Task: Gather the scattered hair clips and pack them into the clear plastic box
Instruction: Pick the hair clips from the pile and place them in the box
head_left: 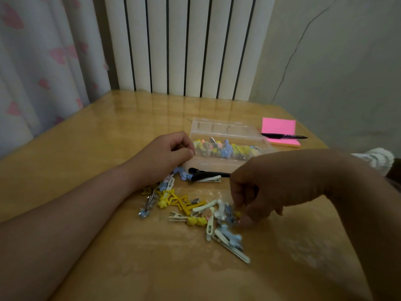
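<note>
Right grip point(243, 213) pinching into hair clips point(195, 209); hold unclear. Left grip point(173, 148) curled, seemingly empty, beside box point(225, 164). Risk: tangled neighbours dragging off bench point(86, 148).

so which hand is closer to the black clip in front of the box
Left. The left hand is curled just above and left of the black clip, by the box corner. The right hand is lower and to its right, fingers down in the clip pile.

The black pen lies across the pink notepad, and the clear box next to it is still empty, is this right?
Not quite. The head view shows the box already holding many colourful clips. The pen does lie across the notepad.
</note>
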`<state>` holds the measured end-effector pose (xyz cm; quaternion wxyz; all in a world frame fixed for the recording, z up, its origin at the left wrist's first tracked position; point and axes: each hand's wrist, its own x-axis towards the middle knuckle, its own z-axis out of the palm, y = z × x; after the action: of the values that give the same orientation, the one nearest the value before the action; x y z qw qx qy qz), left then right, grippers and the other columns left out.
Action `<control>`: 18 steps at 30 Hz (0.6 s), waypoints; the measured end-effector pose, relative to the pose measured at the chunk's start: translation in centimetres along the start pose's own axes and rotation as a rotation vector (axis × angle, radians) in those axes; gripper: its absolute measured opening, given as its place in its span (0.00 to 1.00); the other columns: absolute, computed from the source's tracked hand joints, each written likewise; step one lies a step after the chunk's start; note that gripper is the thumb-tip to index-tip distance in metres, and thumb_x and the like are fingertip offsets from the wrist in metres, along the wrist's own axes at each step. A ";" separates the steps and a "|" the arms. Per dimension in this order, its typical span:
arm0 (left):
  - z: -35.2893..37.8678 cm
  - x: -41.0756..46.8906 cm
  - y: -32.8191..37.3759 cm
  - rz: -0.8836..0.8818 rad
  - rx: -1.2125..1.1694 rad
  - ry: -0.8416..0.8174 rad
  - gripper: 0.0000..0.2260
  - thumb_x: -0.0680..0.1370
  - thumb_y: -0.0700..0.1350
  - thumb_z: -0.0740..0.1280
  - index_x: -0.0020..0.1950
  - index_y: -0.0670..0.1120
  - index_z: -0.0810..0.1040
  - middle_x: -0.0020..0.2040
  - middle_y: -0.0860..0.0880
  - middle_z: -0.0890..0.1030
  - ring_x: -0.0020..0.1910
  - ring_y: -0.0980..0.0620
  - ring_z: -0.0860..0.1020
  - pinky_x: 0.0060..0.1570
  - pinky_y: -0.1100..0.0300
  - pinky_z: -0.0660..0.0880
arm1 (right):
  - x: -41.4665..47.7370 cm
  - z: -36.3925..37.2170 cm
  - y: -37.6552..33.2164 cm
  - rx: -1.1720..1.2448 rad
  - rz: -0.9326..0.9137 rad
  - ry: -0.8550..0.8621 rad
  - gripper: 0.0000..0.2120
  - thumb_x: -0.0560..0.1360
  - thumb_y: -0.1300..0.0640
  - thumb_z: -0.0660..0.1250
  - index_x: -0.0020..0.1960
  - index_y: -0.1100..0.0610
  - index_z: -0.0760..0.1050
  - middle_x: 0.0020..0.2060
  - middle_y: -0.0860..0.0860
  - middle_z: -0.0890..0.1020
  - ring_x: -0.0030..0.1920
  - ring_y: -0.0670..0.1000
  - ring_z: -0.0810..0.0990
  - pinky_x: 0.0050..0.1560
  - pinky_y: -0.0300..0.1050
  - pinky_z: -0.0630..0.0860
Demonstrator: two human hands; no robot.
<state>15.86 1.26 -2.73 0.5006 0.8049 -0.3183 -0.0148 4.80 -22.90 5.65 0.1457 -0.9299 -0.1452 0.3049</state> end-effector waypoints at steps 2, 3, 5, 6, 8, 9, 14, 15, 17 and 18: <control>0.0 0.1 -0.2 0.004 -0.001 0.000 0.04 0.81 0.47 0.69 0.48 0.52 0.82 0.46 0.38 0.80 0.40 0.39 0.77 0.41 0.47 0.77 | 0.4 0.3 -0.1 -0.066 0.034 -0.011 0.11 0.72 0.42 0.78 0.51 0.42 0.80 0.44 0.44 0.85 0.40 0.42 0.85 0.34 0.34 0.79; 0.0 0.1 -0.3 0.003 -0.004 -0.003 0.03 0.80 0.47 0.68 0.48 0.52 0.82 0.46 0.39 0.80 0.39 0.43 0.76 0.41 0.51 0.76 | 0.5 0.4 -0.1 -0.093 0.046 -0.010 0.10 0.73 0.43 0.78 0.51 0.42 0.80 0.44 0.45 0.85 0.39 0.42 0.84 0.34 0.34 0.79; -0.1 0.2 -0.6 -0.008 -0.006 -0.013 0.04 0.81 0.46 0.69 0.48 0.52 0.82 0.43 0.41 0.79 0.38 0.44 0.75 0.39 0.54 0.74 | 0.7 0.6 0.0 -0.130 0.057 -0.003 0.10 0.74 0.43 0.76 0.52 0.42 0.81 0.44 0.45 0.85 0.37 0.41 0.84 0.33 0.33 0.78; -0.1 0.3 -0.7 -0.015 -0.006 -0.014 0.05 0.82 0.45 0.69 0.48 0.52 0.82 0.42 0.43 0.79 0.36 0.44 0.74 0.38 0.55 0.74 | 0.5 0.5 0.1 -0.147 0.058 0.008 0.09 0.74 0.42 0.76 0.51 0.42 0.81 0.44 0.44 0.85 0.37 0.41 0.84 0.33 0.33 0.78; 0.0 0.4 -0.8 -0.020 -0.008 -0.012 0.07 0.83 0.44 0.69 0.47 0.53 0.82 0.39 0.46 0.78 0.34 0.51 0.73 0.34 0.60 0.73 | -0.4 -0.2 0.4 -0.125 0.040 0.056 0.08 0.75 0.41 0.75 0.49 0.42 0.80 0.42 0.43 0.85 0.35 0.40 0.83 0.32 0.32 0.77; 0.0 0.4 -0.8 -0.021 -0.007 -0.010 0.07 0.83 0.44 0.68 0.47 0.53 0.82 0.39 0.46 0.78 0.35 0.54 0.73 0.34 0.62 0.72 | -0.9 -0.8 0.7 -0.072 0.016 0.103 0.07 0.75 0.41 0.75 0.48 0.42 0.80 0.41 0.43 0.85 0.35 0.40 0.83 0.32 0.32 0.77; 0.0 0.2 -0.5 -0.019 0.001 -0.014 0.07 0.83 0.43 0.68 0.47 0.52 0.82 0.43 0.40 0.79 0.37 0.54 0.74 0.36 0.63 0.71 | 0.7 -2.5 4.7 0.145 0.058 0.914 0.09 0.74 0.41 0.74 0.48 0.45 0.82 0.38 0.47 0.84 0.36 0.45 0.82 0.35 0.40 0.76; 0.0 0.2 -0.5 -0.018 -0.001 -0.013 0.06 0.83 0.43 0.68 0.47 0.52 0.82 0.43 0.40 0.79 0.37 0.54 0.74 0.36 0.63 0.71 | 1.9 -2.2 5.7 0.132 0.140 1.044 0.10 0.75 0.41 0.74 0.50 0.47 0.81 0.39 0.47 0.83 0.38 0.45 0.80 0.37 0.42 0.75; 0.1 0.3 -0.4 -0.021 -0.004 -0.006 0.06 0.83 0.43 0.68 0.47 0.51 0.82 0.39 0.43 0.78 0.36 0.56 0.74 0.35 0.65 0.71 | 3.9 -1.6 7.4 0.096 0.269 1.109 0.13 0.76 0.42 0.74 0.51 0.50 0.82 0.42 0.46 0.81 0.41 0.45 0.78 0.39 0.45 0.73; 0.1 0.2 -0.4 -0.023 -0.009 -0.003 0.07 0.83 0.43 0.68 0.47 0.51 0.82 0.37 0.47 0.77 0.35 0.56 0.73 0.34 0.66 0.71 | 4.6 -1.4 8.1 0.095 0.302 1.100 0.13 0.76 0.41 0.74 0.51 0.51 0.82 0.43 0.46 0.81 0.42 0.44 0.77 0.38 0.45 0.72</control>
<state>16.21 1.17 -3.02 0.5035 0.8063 -0.3097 -0.0231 10.65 -28.95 1.36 0.1963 -0.9546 0.1001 -0.2003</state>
